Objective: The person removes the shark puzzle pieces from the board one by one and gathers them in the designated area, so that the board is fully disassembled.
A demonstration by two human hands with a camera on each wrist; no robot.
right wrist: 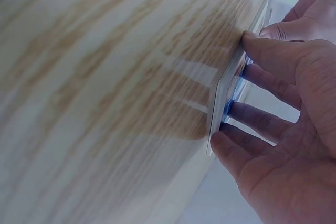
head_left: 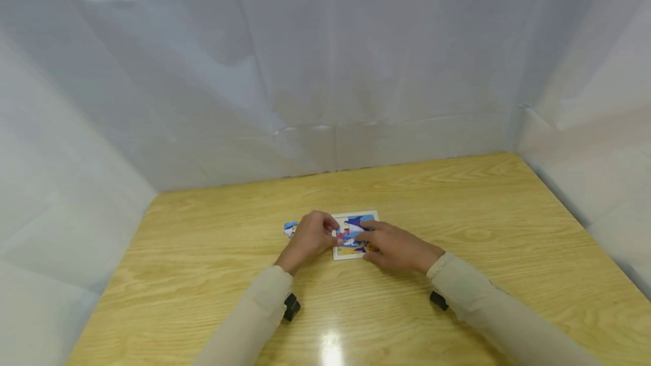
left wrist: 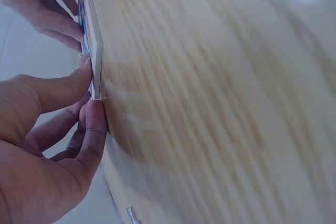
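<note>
A light wooden table (head_left: 458, 202) stands enclosed by creased white sheeting (head_left: 254, 72).

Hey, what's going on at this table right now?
A person is working on a small jigsaw puzzle board that lies flat on a wooden table. The left hand and the right hand both have fingertips on the board and its blue pieces. One loose piece lies just left of the left hand.
</note>
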